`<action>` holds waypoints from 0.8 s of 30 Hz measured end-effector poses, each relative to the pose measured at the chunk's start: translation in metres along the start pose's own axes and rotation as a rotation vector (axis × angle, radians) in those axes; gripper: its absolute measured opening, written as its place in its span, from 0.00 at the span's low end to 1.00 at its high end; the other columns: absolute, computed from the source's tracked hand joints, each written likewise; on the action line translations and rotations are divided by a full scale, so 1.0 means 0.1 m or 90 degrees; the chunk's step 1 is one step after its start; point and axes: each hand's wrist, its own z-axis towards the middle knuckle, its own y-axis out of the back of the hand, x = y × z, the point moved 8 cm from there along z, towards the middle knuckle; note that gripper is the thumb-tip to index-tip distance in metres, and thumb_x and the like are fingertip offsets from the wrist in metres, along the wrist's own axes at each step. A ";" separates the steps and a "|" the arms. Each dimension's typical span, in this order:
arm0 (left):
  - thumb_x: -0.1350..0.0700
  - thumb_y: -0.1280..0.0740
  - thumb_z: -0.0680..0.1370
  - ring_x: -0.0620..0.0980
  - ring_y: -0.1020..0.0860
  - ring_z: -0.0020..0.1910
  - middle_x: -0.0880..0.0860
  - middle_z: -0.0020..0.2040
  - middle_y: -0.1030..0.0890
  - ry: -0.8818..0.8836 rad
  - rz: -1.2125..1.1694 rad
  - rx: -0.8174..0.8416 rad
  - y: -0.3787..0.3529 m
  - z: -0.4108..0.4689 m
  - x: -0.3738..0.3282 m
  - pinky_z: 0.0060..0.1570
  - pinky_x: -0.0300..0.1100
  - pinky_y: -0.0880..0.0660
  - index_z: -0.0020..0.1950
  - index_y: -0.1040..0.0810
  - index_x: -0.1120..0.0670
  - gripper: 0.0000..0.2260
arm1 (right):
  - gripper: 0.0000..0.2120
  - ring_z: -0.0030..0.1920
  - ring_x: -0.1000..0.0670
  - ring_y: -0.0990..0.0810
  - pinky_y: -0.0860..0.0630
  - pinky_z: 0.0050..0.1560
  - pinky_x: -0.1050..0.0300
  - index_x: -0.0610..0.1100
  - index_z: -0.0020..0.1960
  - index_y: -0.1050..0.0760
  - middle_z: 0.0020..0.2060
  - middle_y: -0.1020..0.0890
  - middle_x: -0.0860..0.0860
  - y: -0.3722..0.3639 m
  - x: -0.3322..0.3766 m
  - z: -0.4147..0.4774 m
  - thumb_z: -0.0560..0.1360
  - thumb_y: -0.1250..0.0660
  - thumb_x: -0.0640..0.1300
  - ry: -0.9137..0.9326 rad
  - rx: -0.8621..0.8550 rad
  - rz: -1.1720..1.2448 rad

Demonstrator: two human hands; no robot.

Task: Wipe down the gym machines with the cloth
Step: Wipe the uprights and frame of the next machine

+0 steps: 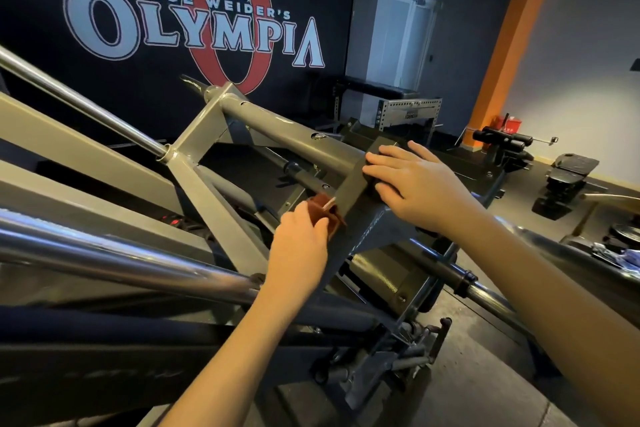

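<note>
A grey steel gym machine frame (207,135) fills the left and middle of the head view, with a dark square beam (367,229) running toward me. My left hand (301,246) is closed around a small reddish-brown cloth (325,210), pressed against the beam's left edge. My right hand (415,184) lies flat with fingers spread on the beam's top face, a little farther along it. Nothing is held in the right hand.
Chrome bars (104,253) slant across the lower left. A black padded bench (568,177) and roller pads (502,139) stand at right by an orange pillar (512,45). A perforated steel rack (408,111) stands by the doorway. Machine linkage (391,357) sits on the concrete floor below.
</note>
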 end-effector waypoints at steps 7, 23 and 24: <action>0.51 0.41 0.82 0.51 0.29 0.63 0.53 0.68 0.31 -0.131 0.018 -0.039 -0.05 0.03 -0.31 0.64 0.47 0.31 0.76 0.40 0.52 0.23 | 0.20 0.77 0.54 0.46 0.59 0.76 0.49 0.53 0.74 0.35 0.75 0.37 0.56 -0.02 -0.02 0.01 0.82 0.46 0.49 -0.001 -0.001 0.004; 0.49 0.47 0.82 0.52 0.34 0.69 0.54 0.71 0.32 -0.102 0.102 -0.018 0.00 -0.28 -0.07 0.69 0.45 0.38 0.75 0.37 0.54 0.22 | 0.27 0.76 0.52 0.40 0.55 0.76 0.46 0.51 0.72 0.31 0.73 0.32 0.53 -0.03 0.00 0.00 0.77 0.54 0.53 0.002 -0.017 -0.002; 0.49 0.47 0.82 0.52 0.35 0.70 0.53 0.72 0.33 -0.081 0.140 -0.024 -0.01 -0.29 -0.03 0.69 0.44 0.39 0.76 0.39 0.54 0.23 | 0.26 0.76 0.52 0.40 0.55 0.76 0.46 0.51 0.72 0.31 0.73 0.32 0.53 -0.04 0.00 0.00 0.77 0.54 0.53 0.004 -0.017 -0.006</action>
